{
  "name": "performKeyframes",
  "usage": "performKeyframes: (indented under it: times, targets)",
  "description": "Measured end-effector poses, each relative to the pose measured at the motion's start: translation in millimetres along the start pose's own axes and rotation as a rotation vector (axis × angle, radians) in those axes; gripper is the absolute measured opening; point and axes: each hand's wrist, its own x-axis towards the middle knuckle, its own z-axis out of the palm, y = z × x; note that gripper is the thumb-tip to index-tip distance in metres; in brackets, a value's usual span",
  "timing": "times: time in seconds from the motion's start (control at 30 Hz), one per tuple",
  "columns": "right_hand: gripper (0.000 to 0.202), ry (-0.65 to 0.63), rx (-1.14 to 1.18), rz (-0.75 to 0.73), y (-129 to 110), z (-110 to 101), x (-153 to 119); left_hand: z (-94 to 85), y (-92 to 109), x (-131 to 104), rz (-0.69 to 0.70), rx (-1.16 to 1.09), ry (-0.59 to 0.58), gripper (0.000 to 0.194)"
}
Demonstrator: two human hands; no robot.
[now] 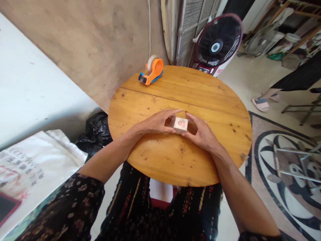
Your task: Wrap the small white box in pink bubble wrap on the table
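Note:
A small pale block-like stack or box (pixel 180 124), with a pinkish picture on its top face, sits on the round wooden table (pixel 180 160) between my two hands. My left hand (pixel 160 122) curves round its left side, the thumb at the near left corner and the fingers reaching past the far edge. From the right, my right hand (pixel 199 130) cups it, thumb at the near right corner and forefinger near the far right corner. Both hands rest low over the tabletop. The undersides of the fingers are hidden.
An orange tape dispenser (pixel 154 71) stands at the table's far left. Behind the table is a dark red fan (pixel 217 42). A black plastic bag (pixel 95 130) and a white sack (pixel 40 160) lie to the left. Another person's foot (pixel 261 104) shows at right.

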Motion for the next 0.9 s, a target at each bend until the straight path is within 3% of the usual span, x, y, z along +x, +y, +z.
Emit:
performKeyframes:
  times: [0.23, 0.4, 0.63, 0.77, 0.9]
  targets:
    - [0.08, -0.086, -0.027, 0.011, 2, -3, -2, -14.4, 4, -3, -0.054, 0.078, -0.124, 0.084]
    - [0.079, -0.04, -0.003, 0.038, 2, -4, -3, -19.8, 4, -1, -0.046, 0.178, -0.145, 0.056]
    - [0.074, 0.005, 0.043, 0.034, 2, -2, -1, -17.0, 8, 2, 0.029, 0.116, -0.143, 0.031]
    - [0.074, -0.001, 0.046, 0.038, 1, -1, -1, -16.4, 7, 2, -0.006, 0.122, -0.132, 0.034]
    - [0.074, 0.013, 0.044, 0.039, -1, -1, -2, -15.0, 4, -1, -0.072, 0.157, -0.095, 0.052]
